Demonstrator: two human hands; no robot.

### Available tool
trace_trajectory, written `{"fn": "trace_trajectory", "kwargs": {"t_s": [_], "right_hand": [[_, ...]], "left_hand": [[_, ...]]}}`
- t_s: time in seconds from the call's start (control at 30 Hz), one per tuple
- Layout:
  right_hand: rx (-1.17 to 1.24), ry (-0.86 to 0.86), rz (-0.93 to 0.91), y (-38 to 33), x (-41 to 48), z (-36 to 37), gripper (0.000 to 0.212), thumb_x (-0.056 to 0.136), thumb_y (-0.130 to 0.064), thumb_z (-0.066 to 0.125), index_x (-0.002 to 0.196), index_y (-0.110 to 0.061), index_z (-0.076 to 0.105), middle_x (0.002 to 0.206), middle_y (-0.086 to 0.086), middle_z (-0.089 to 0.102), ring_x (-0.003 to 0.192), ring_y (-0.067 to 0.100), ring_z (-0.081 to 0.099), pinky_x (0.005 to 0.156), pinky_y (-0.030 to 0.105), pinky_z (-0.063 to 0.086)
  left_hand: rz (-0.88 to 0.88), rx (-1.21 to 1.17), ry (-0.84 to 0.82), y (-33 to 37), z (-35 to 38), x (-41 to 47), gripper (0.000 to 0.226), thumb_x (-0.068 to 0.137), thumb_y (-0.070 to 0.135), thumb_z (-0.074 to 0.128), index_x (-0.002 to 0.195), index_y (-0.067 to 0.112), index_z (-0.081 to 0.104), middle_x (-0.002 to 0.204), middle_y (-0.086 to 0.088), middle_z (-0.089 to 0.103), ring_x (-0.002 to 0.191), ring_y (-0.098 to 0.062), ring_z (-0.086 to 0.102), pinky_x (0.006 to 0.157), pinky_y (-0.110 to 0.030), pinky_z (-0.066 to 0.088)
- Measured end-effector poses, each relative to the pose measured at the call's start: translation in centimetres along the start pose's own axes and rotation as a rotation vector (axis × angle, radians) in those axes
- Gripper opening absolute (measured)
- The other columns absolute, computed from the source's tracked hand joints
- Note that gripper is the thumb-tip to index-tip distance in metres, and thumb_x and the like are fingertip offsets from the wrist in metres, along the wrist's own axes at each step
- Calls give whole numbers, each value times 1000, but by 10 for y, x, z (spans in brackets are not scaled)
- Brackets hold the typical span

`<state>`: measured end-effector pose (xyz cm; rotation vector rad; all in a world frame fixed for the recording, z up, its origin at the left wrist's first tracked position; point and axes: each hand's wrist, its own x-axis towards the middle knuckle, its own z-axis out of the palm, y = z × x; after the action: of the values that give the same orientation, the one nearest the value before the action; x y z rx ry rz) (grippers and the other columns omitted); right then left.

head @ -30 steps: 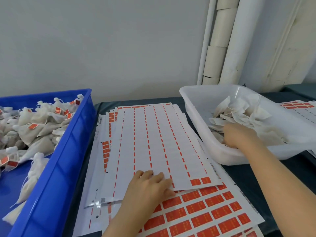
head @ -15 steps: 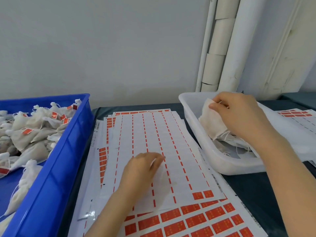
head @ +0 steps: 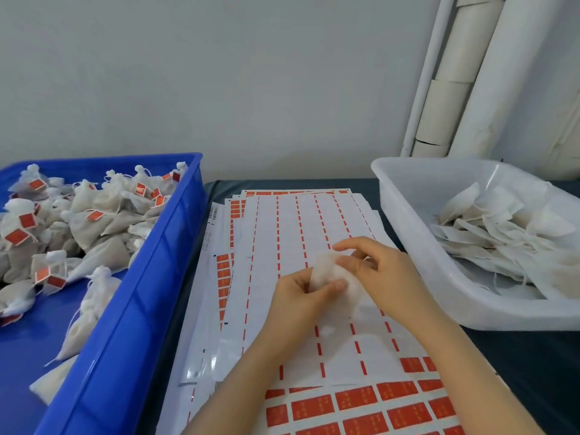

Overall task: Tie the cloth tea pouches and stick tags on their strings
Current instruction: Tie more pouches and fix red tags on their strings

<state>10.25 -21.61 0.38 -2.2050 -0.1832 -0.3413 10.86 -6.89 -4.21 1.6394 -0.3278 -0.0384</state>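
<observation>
So, I've got one cloth pouch (head: 327, 266) mid-frame over the sticker sheets (head: 282, 227), left hand (head: 295, 299) pinching its body, right hand (head: 386, 271) curled round its top. Can't spot the string, so I'd fish out both ends first, then pull evenly to cinch it.

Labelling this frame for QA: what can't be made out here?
Head view only.
The pouch: left hand and right hand cover it, blurred; its string, tied or not, cannot be told.
Print on the red tags: too small.
The blue bin and white tub: cut off by the left and right edges.
</observation>
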Motion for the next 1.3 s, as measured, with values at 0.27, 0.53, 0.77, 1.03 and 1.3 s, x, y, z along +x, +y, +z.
{"fn": "trace_trajectory", "kwargs": {"t_s": [0.27, 0.53, 0.77, 1.03, 1.3], "right_hand": [[253, 238, 57, 34, -11, 16, 5, 87, -30, 60, 83, -31, 63, 65, -13, 63, 57, 3, 57, 58, 8, 45], [329, 205, 3, 26, -13, 21, 5, 87, -27, 60, 85, -29, 64, 67, -17, 63, 60, -1, 58, 55, 7, 44], [352, 136, -21, 20, -18, 26, 23, 78, -43, 57, 100, -37, 63, 81, -17, 65, 71, 2, 60, 61, 11, 48], [345, 151, -21, 19, -21, 29, 16, 77, -43, 56, 88, -36, 63, 79, -24, 65, 73, -1, 61, 59, 8, 46], [389, 164, -3, 18, -23, 27, 13, 81, -35, 58, 88, -26, 65, 68, -20, 63, 64, 1, 60, 57, 10, 45]], "left_hand": [[-92, -41, 144, 1, -2, 3, 11, 84, 34, 69, 85, 24, 71, 80, 12, 71, 78, -7, 68, 59, -12, 50], [-44, -36, 137, 9, -2, 3, 18, 83, 38, 68, 87, 55, 69, 93, 33, 66, 89, 15, 56, 56, -2, 44], [-10, -83, 163, 8, -3, 5, 9, 83, 34, 68, 85, 33, 77, 90, 15, 72, 89, 1, 64, 57, -6, 47], [-32, -16, 200, 9, 3, 4, 11, 86, 33, 66, 79, 42, 66, 77, 23, 65, 80, 7, 60, 46, -9, 44], [36, -74, 123, 11, -1, 2, 10, 76, 43, 69, 84, 41, 74, 88, 19, 72, 90, 4, 63, 65, -2, 45]]}}
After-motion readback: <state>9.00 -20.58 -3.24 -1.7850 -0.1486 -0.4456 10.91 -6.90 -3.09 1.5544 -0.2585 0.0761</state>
